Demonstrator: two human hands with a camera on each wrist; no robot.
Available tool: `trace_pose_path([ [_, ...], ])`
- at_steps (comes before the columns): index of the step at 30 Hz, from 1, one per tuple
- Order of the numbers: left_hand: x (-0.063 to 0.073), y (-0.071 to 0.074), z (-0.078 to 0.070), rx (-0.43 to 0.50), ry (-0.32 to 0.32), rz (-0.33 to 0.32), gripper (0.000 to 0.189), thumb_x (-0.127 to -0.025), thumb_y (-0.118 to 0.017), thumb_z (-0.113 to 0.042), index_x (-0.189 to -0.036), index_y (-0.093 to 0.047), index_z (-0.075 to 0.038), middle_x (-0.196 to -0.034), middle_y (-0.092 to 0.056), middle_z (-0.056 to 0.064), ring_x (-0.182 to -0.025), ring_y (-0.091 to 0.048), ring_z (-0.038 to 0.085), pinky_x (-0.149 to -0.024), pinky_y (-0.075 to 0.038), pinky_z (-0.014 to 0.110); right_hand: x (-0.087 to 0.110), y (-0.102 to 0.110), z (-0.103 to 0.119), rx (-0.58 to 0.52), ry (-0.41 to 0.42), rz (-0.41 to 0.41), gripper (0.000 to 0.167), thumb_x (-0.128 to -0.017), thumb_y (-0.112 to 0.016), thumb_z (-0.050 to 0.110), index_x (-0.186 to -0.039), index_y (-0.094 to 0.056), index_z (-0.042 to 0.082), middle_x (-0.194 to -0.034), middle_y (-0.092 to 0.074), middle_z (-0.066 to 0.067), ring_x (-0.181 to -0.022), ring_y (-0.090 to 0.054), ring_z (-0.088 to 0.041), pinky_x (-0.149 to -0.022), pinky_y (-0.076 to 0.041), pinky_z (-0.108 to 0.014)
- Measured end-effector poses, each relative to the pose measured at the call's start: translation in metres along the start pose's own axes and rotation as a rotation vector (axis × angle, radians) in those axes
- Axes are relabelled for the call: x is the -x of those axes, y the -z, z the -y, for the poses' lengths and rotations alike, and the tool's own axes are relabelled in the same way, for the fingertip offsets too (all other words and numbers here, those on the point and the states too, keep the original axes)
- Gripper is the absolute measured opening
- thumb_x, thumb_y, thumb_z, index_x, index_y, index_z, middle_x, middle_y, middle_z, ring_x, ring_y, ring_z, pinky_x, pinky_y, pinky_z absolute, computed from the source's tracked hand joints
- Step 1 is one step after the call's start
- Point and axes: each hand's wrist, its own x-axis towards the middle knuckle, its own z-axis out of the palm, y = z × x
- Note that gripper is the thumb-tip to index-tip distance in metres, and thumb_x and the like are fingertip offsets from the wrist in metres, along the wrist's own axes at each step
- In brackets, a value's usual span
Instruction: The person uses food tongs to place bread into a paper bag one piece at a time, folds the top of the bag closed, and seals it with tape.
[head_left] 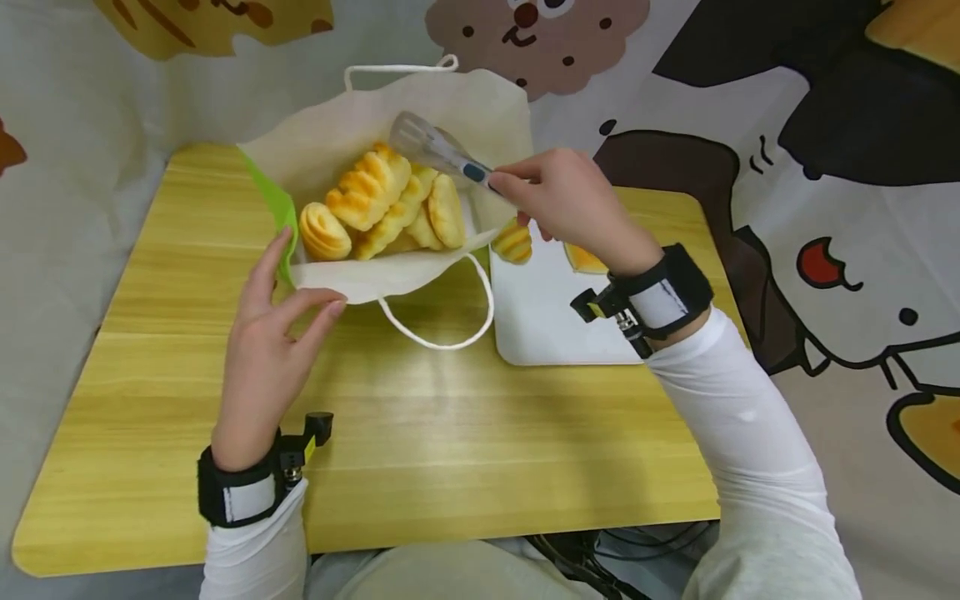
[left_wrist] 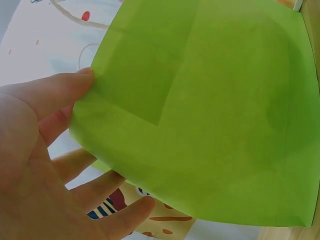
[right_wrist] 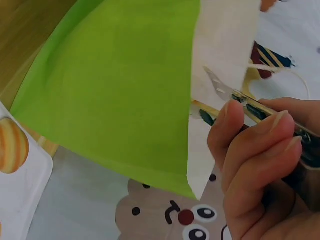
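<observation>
A green paper bag [head_left: 480, 108] with a whitish inside and white cord handles stands wide-mouthed on the table. Several golden bread pieces [head_left: 369, 190] lie inside it. My left hand [head_left: 266, 346] pinches the bag's near left rim; in the left wrist view its thumb lies on the edge of the green side [left_wrist: 210, 125]. Over the right part of the bag's mouth, my right hand [head_left: 566, 196] grips a pair of food tongs [head_left: 429, 142]. The clear tips of the tongs point left above the bread, with no bread visible between them.
Right of the bag is a white tray [head_left: 555, 325] carrying a striped bread piece [head_left: 513, 243] and another orange-yellow piece [head_left: 585, 260], partly behind my right wrist. All stand on a wooden table [head_left: 420, 450]. A cartoon-printed cloth [head_left: 750, 150] hangs behind.
</observation>
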Motion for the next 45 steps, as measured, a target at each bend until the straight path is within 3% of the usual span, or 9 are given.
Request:
trace_pose_path([
  [6,-0.001,-0.001,0.0,-0.002,0.003,-0.012,0.01,-0.09,-0.075,-0.01,-0.093,-0.076,-0.001,-0.163,-0.033,0.006,-0.15,-0.03,0.032,-0.121,-0.028,0.053,0.013,0.005,-0.014,-0.142,0.023,-0.077,0.035,-0.101,-0.054,0.046,-0.127,-0.07,0.029,-0.073,-0.067,-0.002,-0.048,-0.055,-0.022,-0.043,-0.04,-0.026],
  [14,-0.001,-0.004,-0.001,0.022,0.039,-0.02,0.009,-0.09,-0.074,-0.009,-0.093,-0.076,-0.001,-0.163,-0.033,0.003,-0.15,-0.029,0.028,-0.116,-0.032,0.058,0.045,-0.003,-0.04,-0.49,0.059,-0.218,0.033,-0.101,-0.058,0.035,-0.13,-0.067,0.021,-0.075,-0.064,-0.01,-0.047,-0.046,-0.021,-0.041,-0.039,-0.027],
  [18,0.0,-0.007,0.0,0.036,0.053,-0.045,0.008,-0.088,-0.075,-0.007,-0.093,-0.077,-0.001,-0.161,-0.035,0.002,-0.15,-0.031,0.027,-0.114,-0.034,0.06,0.059,-0.017,-0.054,-0.64,0.062,-0.323,0.033,-0.102,-0.059,0.031,-0.132,-0.067,0.02,-0.074,-0.064,-0.007,-0.046,-0.047,-0.02,-0.04,-0.038,-0.025],
  [24,-0.001,-0.01,0.0,0.03,0.033,-0.056,0.006,-0.087,-0.076,-0.005,-0.092,-0.077,-0.002,-0.161,-0.037,0.003,-0.149,-0.032,0.027,-0.112,-0.036,0.061,0.076,-0.039,-0.075,-0.969,0.098,-0.457,0.033,-0.1,-0.062,0.025,-0.127,-0.068,0.007,-0.072,-0.065,-0.01,-0.041,-0.045,-0.02,-0.039,-0.04,-0.023],
  [28,-0.001,-0.009,0.0,0.022,0.04,-0.059,0.006,-0.087,-0.076,-0.005,-0.092,-0.077,-0.002,-0.161,-0.037,0.003,-0.149,-0.033,0.028,-0.111,-0.036,0.062,0.088,-0.051,-0.085,-1.103,0.083,-0.544,0.034,-0.1,-0.062,0.023,-0.127,-0.067,0.003,-0.073,-0.065,-0.011,-0.04,-0.045,-0.019,-0.036,-0.037,-0.023],
  [35,-0.002,-0.005,0.0,0.009,0.039,-0.075,0.007,-0.085,-0.077,-0.002,-0.092,-0.077,-0.001,-0.16,-0.038,0.004,-0.148,-0.035,0.029,-0.112,-0.036,0.06,0.111,-0.094,-0.116,-1.407,0.014,-0.813,0.04,-0.099,-0.065,0.023,-0.121,-0.063,-0.01,-0.069,-0.065,-0.012,-0.038,-0.048,-0.014,-0.035,-0.039,-0.02],
  [40,-0.003,-0.007,-0.002,0.02,0.032,-0.075,0.007,-0.085,-0.077,-0.003,-0.092,-0.077,-0.001,-0.16,-0.039,0.006,-0.148,-0.035,0.029,-0.112,-0.035,0.059,0.124,-0.114,-0.148,-1.364,-0.165,-0.917,0.039,-0.098,-0.066,0.024,-0.118,-0.065,-0.009,-0.066,-0.064,-0.011,-0.036,-0.047,-0.013,-0.033,-0.037,-0.021],
  [45,-0.002,-0.008,-0.001,0.014,0.037,-0.081,0.007,-0.085,-0.077,-0.003,-0.092,-0.077,-0.001,-0.16,-0.039,0.007,-0.148,-0.035,0.03,-0.113,-0.035,0.059,0.135,-0.124,-0.164,-1.141,-0.34,-0.922,0.033,-0.098,-0.065,0.028,-0.122,-0.07,0.005,-0.066,-0.066,-0.005,-0.036,-0.047,-0.012,-0.033,-0.037,-0.022],
])
